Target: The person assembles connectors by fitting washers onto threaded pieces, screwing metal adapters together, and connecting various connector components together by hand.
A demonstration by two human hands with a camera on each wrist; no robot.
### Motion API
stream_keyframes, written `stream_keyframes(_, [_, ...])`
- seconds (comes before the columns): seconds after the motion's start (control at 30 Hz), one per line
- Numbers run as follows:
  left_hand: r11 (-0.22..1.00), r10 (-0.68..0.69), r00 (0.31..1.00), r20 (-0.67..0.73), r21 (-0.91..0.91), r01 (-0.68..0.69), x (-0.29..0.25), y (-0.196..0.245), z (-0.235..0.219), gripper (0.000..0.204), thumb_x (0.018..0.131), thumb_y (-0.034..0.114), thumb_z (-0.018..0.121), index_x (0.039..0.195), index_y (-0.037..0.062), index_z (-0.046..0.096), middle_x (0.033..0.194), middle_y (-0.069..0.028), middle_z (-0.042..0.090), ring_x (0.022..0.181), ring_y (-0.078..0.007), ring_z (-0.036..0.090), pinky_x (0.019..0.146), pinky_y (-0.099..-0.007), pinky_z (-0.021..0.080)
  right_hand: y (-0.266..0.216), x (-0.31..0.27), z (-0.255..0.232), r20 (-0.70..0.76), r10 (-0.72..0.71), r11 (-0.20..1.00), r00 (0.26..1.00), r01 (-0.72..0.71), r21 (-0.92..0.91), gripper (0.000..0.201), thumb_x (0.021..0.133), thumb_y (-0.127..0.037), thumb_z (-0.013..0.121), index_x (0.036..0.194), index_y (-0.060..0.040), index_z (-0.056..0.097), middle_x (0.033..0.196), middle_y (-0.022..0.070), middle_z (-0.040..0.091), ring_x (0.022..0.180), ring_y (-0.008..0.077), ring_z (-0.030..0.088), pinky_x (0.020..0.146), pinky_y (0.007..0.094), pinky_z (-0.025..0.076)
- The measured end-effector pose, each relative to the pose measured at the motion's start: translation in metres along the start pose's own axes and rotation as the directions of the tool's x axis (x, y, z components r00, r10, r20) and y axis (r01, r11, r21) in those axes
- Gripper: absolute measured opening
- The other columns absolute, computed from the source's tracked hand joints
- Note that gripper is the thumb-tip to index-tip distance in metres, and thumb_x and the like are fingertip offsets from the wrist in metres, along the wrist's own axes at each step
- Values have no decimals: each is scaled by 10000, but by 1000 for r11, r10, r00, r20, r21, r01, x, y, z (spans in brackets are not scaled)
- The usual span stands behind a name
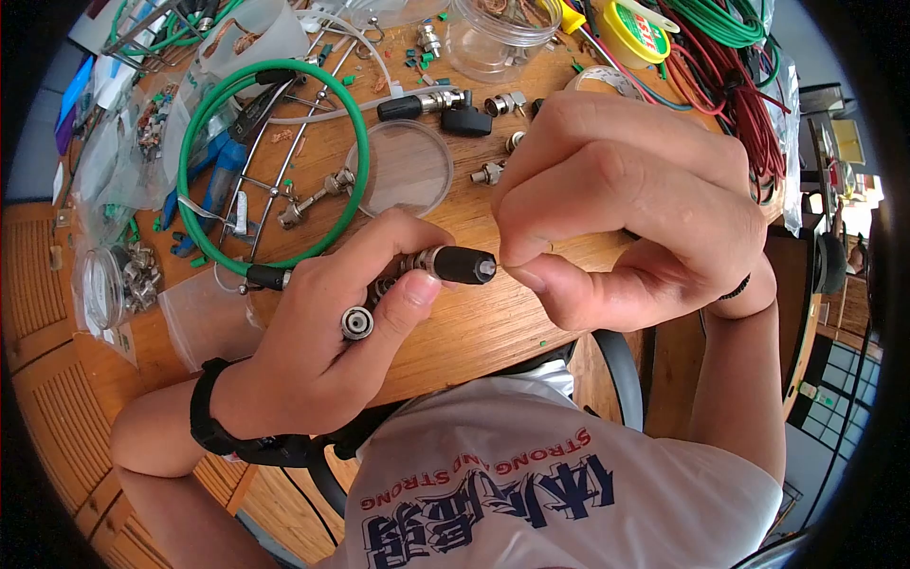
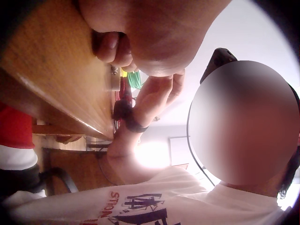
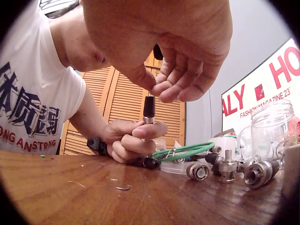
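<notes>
In the head view my left hand (image 1: pixel 308 308) holds a BNC connector with a black boot (image 1: pixel 464 266) between thumb and index finger, the boot's end facing right. A second metal connector (image 1: pixel 356 323) pokes out below, gripped in the same hand. My right hand (image 1: pixel 630 204) is curled, thumb and index fingertips pinched together right at the boot's open end on a thin, wire-like piece, mostly hidden by the fingertips. Seen from the right wrist, the boot (image 3: pixel 149 107) stands upright just beneath these fingertips. The left wrist view hides the connector behind the left hand (image 2: pixel 154 37).
A coiled green cable (image 1: pixel 186 180) lies at left over blue-handled pliers (image 1: pixel 226 166). Behind the hands are a clear round lid (image 1: pixel 403 171), loose BNC connectors (image 1: pixel 505 102) and a clear jar (image 1: pixel 498 47). Red cable (image 1: pixel 758 123) is bundled at the far right.
</notes>
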State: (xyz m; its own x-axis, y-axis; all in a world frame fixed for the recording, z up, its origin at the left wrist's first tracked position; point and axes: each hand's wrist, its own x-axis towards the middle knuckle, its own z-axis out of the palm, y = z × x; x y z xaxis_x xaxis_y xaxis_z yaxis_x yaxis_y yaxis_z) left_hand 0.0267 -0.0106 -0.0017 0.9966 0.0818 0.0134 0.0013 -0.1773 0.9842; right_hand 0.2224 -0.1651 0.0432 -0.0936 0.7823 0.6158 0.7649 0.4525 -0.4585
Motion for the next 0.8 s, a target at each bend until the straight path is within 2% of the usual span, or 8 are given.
stream_keyframes(0.2, [999, -32, 999, -4, -10, 32, 0, 1, 1, 224, 1083, 173, 527, 1165, -24, 591, 860, -98, 582, 766, -162, 555, 721, -299, 451, 2, 0, 1, -7, -8, 1000, 1000, 9, 8, 139, 838, -84, 812, 853, -6, 697, 779, 99, 673, 633, 206, 632, 535, 287, 495])
stream_keyframes(0.33, [1000, -4, 1000, 14, 14, 3, 0, 0, 0, 222, 1083, 177, 526, 1160, -21, 592, 853, -97, 572, 753, -163, 546, 710, -300, 445, 1, -2, 5, -22, -9, 1000, 1000, 9, -11, 129, 831, -75, 809, 847, -9, 699, 779, 93, 676, 629, 203, 635, 533, 287, 491])
stream_keyframes(0.4, [997, -78, 997, 14, -20, 79, -1, 3, 0, 223, 1084, 180, 523, 1157, -19, 593, 850, -97, 567, 746, -163, 541, 703, -302, 440, 2, -3, 6, -40, -8, 1000, 999, 9, 16, 129, 830, -77, 811, 847, -13, 701, 781, 91, 677, 630, 201, 640, 536, 287, 493])
stream_keyframes(0.8, [995, -99, 995, 22, -26, 100, 0, 7, -1, 225, 1078, 175, 529, 1158, -22, 600, 857, -104, 571, 748, -178, 549, 709, -306, 445, 2, -1, 2, -15, 5, 1000, 1000, -6, -21, 117, 838, -70, 800, 860, -14, 699, 789, 96, 674, 639, 210, 644, 543, 295, 498])
